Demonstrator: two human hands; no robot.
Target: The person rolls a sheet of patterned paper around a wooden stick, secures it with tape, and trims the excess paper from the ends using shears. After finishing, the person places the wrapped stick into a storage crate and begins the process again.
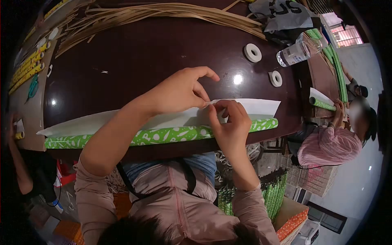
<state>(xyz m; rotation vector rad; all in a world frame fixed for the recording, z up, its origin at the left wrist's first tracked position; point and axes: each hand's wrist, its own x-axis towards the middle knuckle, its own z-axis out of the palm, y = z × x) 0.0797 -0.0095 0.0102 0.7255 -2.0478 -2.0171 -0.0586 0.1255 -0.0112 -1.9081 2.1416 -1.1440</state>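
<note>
A roll of green wrapping paper (171,135) with white print lies along the front edge of the dark table, its white underside (261,107) spread flat behind the roll. Over this white flap my left hand (183,90) has its lower fingertips pinched together, while one finger curves out above them. My right hand (232,119) meets it fingertip to fingertip, thumb and forefinger pinched, its wrist crossing the green roll. Something small and pale shows between the two hands, too small to name. Two white tape rolls (253,53) lie to the right, farther back.
Long brown strips (171,11) lie across the table's far side. A plastic bottle (296,53) and a grey bag (281,14) are at the back right. Yellow rolls (28,67) and teal scissors (32,87) lie left. A person in pink (330,145) handles green paper at right.
</note>
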